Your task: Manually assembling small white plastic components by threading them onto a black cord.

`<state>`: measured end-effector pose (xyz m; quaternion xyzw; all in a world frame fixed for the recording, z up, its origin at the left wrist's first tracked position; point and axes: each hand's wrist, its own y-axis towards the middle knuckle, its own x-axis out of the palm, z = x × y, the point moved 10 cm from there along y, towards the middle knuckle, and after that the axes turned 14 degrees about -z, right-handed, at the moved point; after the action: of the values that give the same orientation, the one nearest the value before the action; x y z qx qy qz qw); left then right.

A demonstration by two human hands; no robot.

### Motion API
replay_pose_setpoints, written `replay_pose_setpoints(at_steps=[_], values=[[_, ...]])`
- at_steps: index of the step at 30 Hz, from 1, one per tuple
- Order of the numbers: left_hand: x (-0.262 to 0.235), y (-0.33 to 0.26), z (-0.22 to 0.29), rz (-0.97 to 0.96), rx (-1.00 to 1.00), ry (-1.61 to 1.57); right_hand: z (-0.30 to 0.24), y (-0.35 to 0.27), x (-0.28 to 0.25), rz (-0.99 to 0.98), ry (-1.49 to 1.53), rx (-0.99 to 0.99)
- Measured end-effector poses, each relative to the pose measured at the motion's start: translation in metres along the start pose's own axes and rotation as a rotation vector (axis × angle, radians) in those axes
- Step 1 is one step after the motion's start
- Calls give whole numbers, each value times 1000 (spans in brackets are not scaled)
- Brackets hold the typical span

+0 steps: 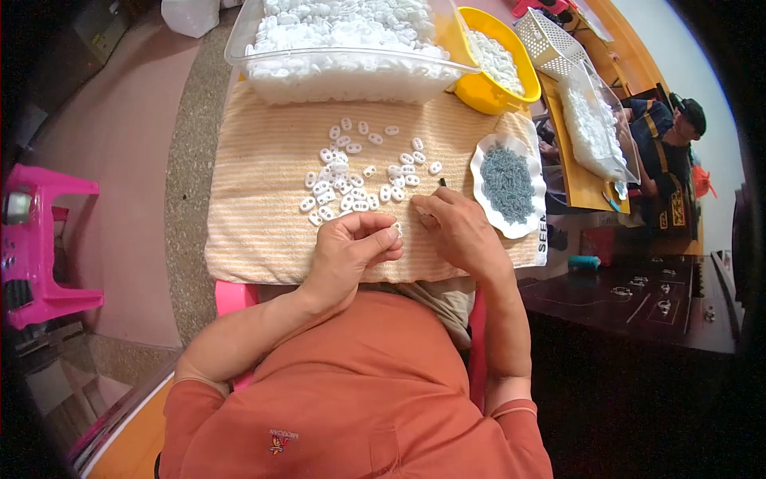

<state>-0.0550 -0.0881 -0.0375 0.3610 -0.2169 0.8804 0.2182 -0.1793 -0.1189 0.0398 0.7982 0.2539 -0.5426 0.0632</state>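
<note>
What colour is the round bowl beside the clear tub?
Yellow bowl, seen in the head view.

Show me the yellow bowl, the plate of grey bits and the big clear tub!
yellow bowl [479, 96], head view, outer side wall.
white plate [483, 160], head view, left rim.
clear tub [351, 57], head view, front rim.

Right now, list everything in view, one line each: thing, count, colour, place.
small oval pieces: many loose, white, on the towel
towel: one, pale orange striped, covering the work surface
clear bin: one, full of white pieces, far edge
bowl: one, yellow, right of the bin
dish: one, white, holding grey-blue bits, right
stool: one, pink, left floor
another person: one, seated, far right
left hand: pinching a white piece
right hand: holding a small dark tool
</note>
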Motion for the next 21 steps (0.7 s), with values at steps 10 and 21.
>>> replay_pose_setpoints(at_steps=[10, 21], values=[[-4, 1, -4, -5, -15, 15, 27, -12, 18, 34, 708, 50], [-1, 0, -2, 0, -19, 20, 32, -15, 46, -4, 1108, 75]])
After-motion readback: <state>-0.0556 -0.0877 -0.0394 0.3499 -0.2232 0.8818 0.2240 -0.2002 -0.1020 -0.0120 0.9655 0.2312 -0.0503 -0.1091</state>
